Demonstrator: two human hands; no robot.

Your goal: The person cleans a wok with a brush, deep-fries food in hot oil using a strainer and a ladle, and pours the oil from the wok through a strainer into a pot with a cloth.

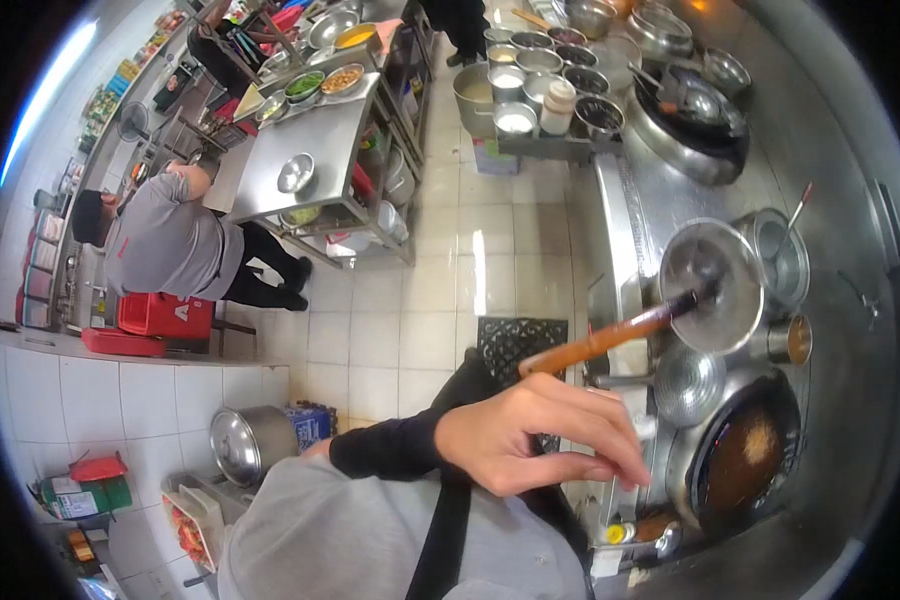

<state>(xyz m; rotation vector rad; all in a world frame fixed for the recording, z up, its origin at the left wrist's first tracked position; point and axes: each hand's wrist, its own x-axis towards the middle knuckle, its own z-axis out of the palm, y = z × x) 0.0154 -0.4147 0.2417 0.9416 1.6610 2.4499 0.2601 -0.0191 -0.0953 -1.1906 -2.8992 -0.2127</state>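
My left hand (540, 432) reaches across the front of my body, fingers loosely bent, with a gap between thumb and fingers and nothing visible inside it. Just beyond its knuckles rises the wooden handle of a ladle (610, 335), whose dark end leans into a large metal bowl (685, 255). To the right of my fingertips sits a wok (675, 480) holding dark brown liquid (735, 480) with a pale patch (760, 440) in it. A round perforated skimmer (690, 385) lies between bowl and wok. My right hand is out of view.
Beside the wok lies a yellow-capped bottle (620, 532). A metal pot (785, 265) stands against the wall side; seasoning bowls (540, 62) and another wok (690, 150) are farther up. A steel table (260, 180) and a co-worker (175, 230) are left. A black mat (530, 335) covers some floor.
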